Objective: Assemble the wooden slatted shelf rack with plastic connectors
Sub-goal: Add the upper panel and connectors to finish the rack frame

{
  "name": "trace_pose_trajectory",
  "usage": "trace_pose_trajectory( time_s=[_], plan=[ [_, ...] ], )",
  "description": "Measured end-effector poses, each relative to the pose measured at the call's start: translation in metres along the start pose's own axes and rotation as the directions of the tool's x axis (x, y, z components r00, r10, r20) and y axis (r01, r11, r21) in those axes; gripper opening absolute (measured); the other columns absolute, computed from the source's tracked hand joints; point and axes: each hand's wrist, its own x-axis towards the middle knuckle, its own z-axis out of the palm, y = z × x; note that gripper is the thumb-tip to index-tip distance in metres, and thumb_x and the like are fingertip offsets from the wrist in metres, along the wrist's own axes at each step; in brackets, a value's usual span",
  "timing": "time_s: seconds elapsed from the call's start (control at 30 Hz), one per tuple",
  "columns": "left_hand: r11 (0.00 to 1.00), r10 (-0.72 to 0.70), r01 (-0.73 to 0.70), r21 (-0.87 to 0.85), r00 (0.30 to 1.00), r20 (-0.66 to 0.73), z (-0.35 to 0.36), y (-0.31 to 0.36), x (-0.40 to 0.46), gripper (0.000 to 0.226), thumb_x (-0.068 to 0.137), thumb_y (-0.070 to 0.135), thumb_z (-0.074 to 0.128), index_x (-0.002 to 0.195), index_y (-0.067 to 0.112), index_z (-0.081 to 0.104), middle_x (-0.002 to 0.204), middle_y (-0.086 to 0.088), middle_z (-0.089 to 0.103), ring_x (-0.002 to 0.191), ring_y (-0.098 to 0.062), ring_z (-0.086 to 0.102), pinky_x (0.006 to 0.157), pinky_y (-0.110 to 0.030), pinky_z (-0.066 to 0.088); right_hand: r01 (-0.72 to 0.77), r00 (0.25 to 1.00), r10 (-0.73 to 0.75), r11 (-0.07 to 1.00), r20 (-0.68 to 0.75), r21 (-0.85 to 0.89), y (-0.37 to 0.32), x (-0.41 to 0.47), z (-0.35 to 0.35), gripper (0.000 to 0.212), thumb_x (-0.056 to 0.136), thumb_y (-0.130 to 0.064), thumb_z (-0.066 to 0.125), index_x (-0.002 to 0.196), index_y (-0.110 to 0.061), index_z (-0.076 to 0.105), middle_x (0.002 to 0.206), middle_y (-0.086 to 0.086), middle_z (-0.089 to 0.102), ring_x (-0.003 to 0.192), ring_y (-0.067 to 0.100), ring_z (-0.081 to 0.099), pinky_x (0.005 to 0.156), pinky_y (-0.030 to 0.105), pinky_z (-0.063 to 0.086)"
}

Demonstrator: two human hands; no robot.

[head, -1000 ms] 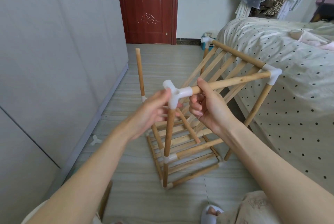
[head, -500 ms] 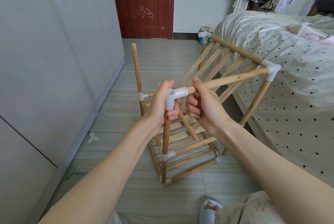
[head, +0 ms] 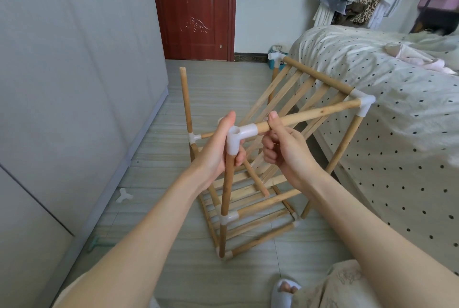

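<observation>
The wooden rack (head: 250, 203) stands on the floor between the wardrobe and the bed. A white plastic corner connector (head: 238, 137) caps its near upright dowel (head: 227, 188). My left hand (head: 218, 148) wraps around that connector and the top of the upright, thumb up. My right hand (head: 285, 151) grips the horizontal dowel (head: 313, 115) just right of the connector. This dowel runs to another white connector (head: 362, 102) at the right corner. A tilted slatted panel (head: 293, 99) leans behind it. A bare upright dowel (head: 186, 101) stands at the back left.
A loose white connector (head: 123, 196) lies on the floor by the grey wardrobe (head: 74, 84). The polka-dot bed (head: 397, 121) crowds the rack's right side. A red door (head: 196, 9) is at the back. My slippered foot (head: 285, 292) is near the bottom.
My left hand has closed around the connector and upright from the left. The view has shifted slightly; the right hand keeps its hold on the horizontal dowel.
</observation>
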Motion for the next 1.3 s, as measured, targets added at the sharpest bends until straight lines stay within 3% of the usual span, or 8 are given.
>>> trace_pose_trajectory(
  time_s=[0.17,0.33,0.47,0.6,0.67,0.77,0.97,1.3],
  plan=[
    [0.991,0.083,-0.088,0.102,0.995,0.048,-0.013,0.003,-0.006,0.064,0.077,0.071,0.050,0.098,0.012,0.061,0.072,-0.008,0.068,0.071,-0.020,0.067,0.066,-0.027,0.054,-0.042,0.998,0.042,0.999,0.048,-0.006,-0.003,0.007,-0.010,0.040,0.095,-0.044,0.043,0.073,-0.012,0.050,0.052,-0.004,0.038,0.045,0.009,0.036,0.044,0.018,0.036],
    [0.987,0.066,-0.092,0.133,0.980,0.185,0.005,-0.005,-0.015,0.032,0.087,0.034,0.053,0.116,0.021,0.058,0.114,-0.003,0.068,0.106,-0.016,0.065,0.090,-0.031,0.053,-0.102,0.993,0.100,0.994,0.059,0.029,-0.015,0.015,-0.049,0.044,0.095,-0.042,0.041,0.062,-0.017,0.055,0.051,-0.006,0.029,0.044,0.009,0.030,0.041,0.018,0.028],
    [0.944,0.009,-0.109,0.311,0.952,0.307,0.036,-0.013,-0.016,0.037,0.096,0.015,0.047,0.133,0.020,0.048,0.124,0.017,0.056,0.117,-0.001,0.054,0.099,-0.023,0.045,-0.070,0.959,0.104,0.988,-0.264,0.136,-0.021,0.015,-0.077,0.047,0.093,-0.049,0.045,0.056,-0.019,0.039,0.048,-0.005,0.025,0.045,0.011,0.026,0.045,0.021,0.024],
    [0.836,0.007,-0.155,0.527,0.962,0.272,0.049,-0.022,-0.006,0.038,0.098,0.018,0.043,0.136,0.022,0.045,0.134,0.011,0.053,0.124,-0.005,0.048,0.105,-0.031,0.042,-0.016,0.763,0.062,0.997,-0.643,0.077,-0.017,0.007,-0.081,0.042,0.096,-0.050,0.041,0.073,-0.017,0.055,0.057,0.000,0.045,0.053,0.013,0.044,0.060,0.030,0.037],
    [0.823,-0.008,-0.122,0.555,0.974,0.225,0.050,-0.027,0.000,0.037,0.098,0.019,0.043,0.135,0.021,0.045,0.125,0.016,0.055,0.121,-0.005,0.050,0.105,-0.034,0.041,0.062,0.786,-0.011,0.996,-0.618,0.061,-0.013,-0.001,-0.076,0.049,0.098,-0.051,0.029,0.086,-0.015,0.060,0.056,0.000,0.050,0.051,0.013,0.046,0.059,0.030,0.039],
    [0.821,-0.016,-0.073,0.566,0.988,0.151,0.048,-0.033,0.007,0.033,0.099,0.018,0.043,0.131,0.021,0.049,0.112,0.020,0.058,0.111,-0.004,0.055,0.103,-0.036,0.043,0.116,0.787,-0.110,0.993,-0.607,-0.029,-0.007,-0.009,-0.070,0.058,0.097,-0.056,0.021,0.079,-0.013,0.056,0.054,-0.001,0.048,0.051,0.013,0.043,0.054,0.024,0.040],
    [0.723,-0.037,-0.095,0.684,0.984,0.176,0.047,-0.045,0.013,0.023,0.098,0.021,0.042,0.109,0.036,0.055,0.098,0.027,0.057,0.102,0.005,0.054,0.099,-0.031,0.044,0.122,0.732,-0.184,0.983,-0.656,-0.139,-0.009,0.001,-0.083,0.029,0.090,-0.030,0.028,0.063,-0.019,0.030,0.052,-0.001,0.028,0.043,0.012,0.025,0.043,0.022,0.022],
    [0.541,-0.133,-0.083,0.837,0.974,0.183,0.043,-0.066,0.048,0.029,0.100,0.022,0.039,0.123,0.023,0.056,0.126,0.007,0.057,0.116,-0.007,0.050,0.098,-0.025,0.038,0.029,0.864,-0.061,0.997,-0.500,-0.072,-0.013,0.013,-0.126,0.035,0.087,-0.035,0.024,0.057,-0.017,0.027,0.043,-0.004,0.025,0.039,0.012,0.017,0.044,0.022,0.016]
  ],
)
